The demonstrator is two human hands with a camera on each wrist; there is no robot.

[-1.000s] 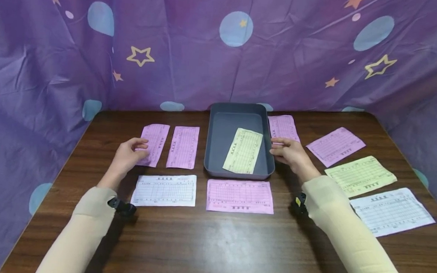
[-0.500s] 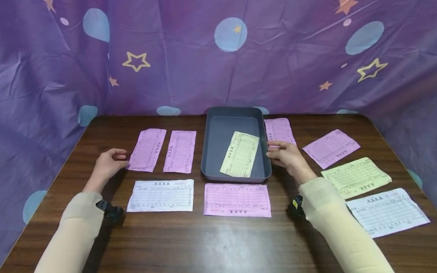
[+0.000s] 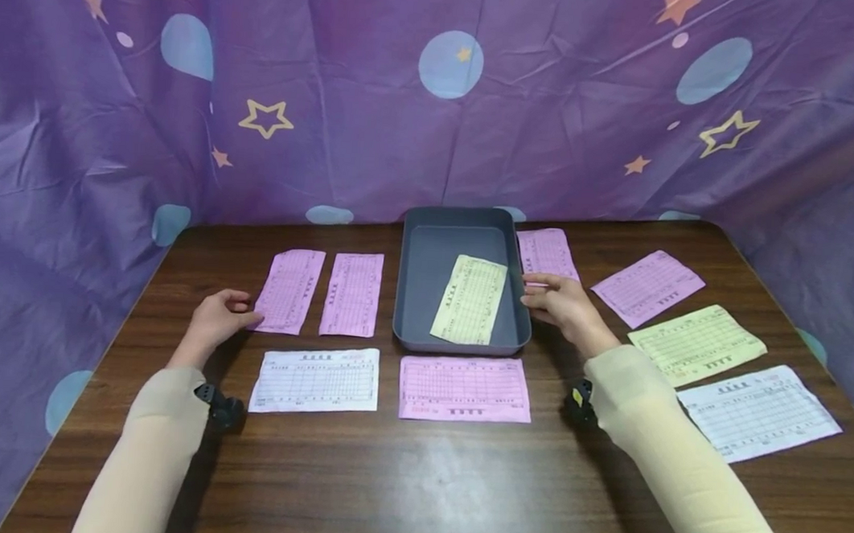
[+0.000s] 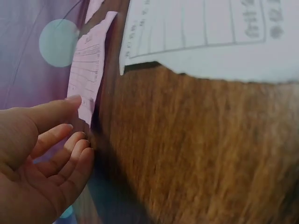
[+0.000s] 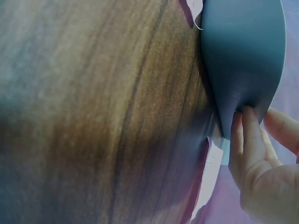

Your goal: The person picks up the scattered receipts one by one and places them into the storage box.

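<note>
My left hand (image 3: 216,320) is at the near left corner of a pink printed slip (image 3: 289,291). In the left wrist view its thumb (image 4: 56,112) overlaps the slip's end, with the other fingers loosely bent and apart from it. Whether the thumb touches the paper is hard to tell. My right hand (image 3: 566,310) rests against the right side of a dark grey tray (image 3: 423,339); in the right wrist view straight fingertips touch its outer wall (image 5: 243,70). A pale green slip (image 3: 469,299) lies tilted inside the tray.
Near the left hand lie another pink slip (image 3: 351,295) and a white one (image 3: 315,380). One pink slip (image 3: 466,389) is in front of the tray. Right of it are two pink slips, a green slip (image 3: 698,345) and a white slip (image 3: 760,413). A purple curtain (image 3: 363,94) hangs behind.
My left hand has moved left and toward me from over the leftmost pink slip to its near corner, then slightly right. My right hand stays at the tray. The head view has shifted slightly.
</note>
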